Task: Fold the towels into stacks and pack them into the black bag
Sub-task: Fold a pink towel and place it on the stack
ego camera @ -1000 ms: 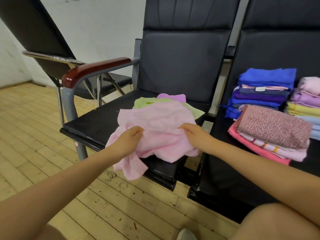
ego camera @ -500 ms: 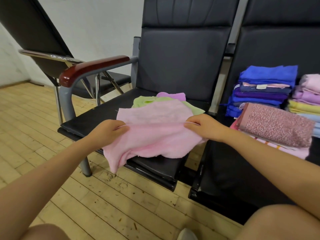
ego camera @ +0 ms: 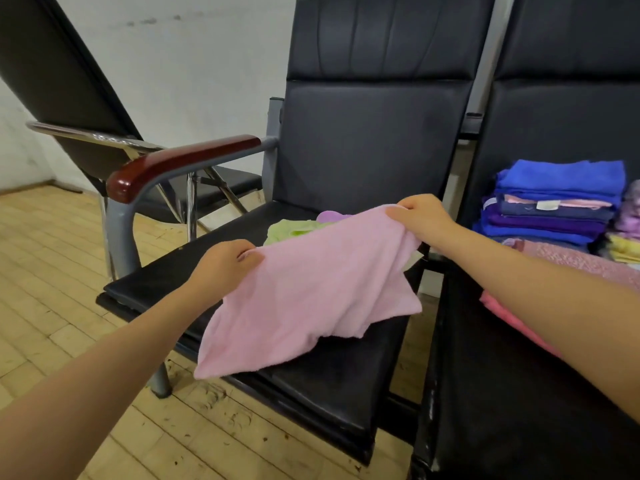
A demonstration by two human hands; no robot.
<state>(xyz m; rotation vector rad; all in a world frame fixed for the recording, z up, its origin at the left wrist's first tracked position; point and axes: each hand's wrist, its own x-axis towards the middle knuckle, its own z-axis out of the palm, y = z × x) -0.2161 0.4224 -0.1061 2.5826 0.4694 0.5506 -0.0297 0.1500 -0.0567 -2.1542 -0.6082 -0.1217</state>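
A pink towel (ego camera: 311, 292) hangs stretched above the black chair seat (ego camera: 332, 375). My left hand (ego camera: 225, 263) grips its near left corner. Farther back and higher, my right hand (ego camera: 420, 216) pinches the right corner. The towel's lower edge droops onto the seat. Behind it lie a light green towel (ego camera: 289, 230) and a purple one (ego camera: 330, 215), mostly hidden. Folded stacks stand on the right-hand seat: a blue and purple stack (ego camera: 554, 202), and a mottled pink towel (ego camera: 581, 261) partly behind my right forearm. No black bag shows.
The chair's wooden armrest (ego camera: 180, 161) on a grey metal frame stands left of the seat. A folding chair (ego camera: 79, 109) leans behind it by the white wall. More folded towels (ego camera: 628, 233) sit at the right edge. Wooden floorboards (ego camera: 52, 271) lie to the left and below.
Both hands have lifted the pink towel off the pile and pulled it taut, the right hand moving up and back. The green and purple towels are now partly covered by it.
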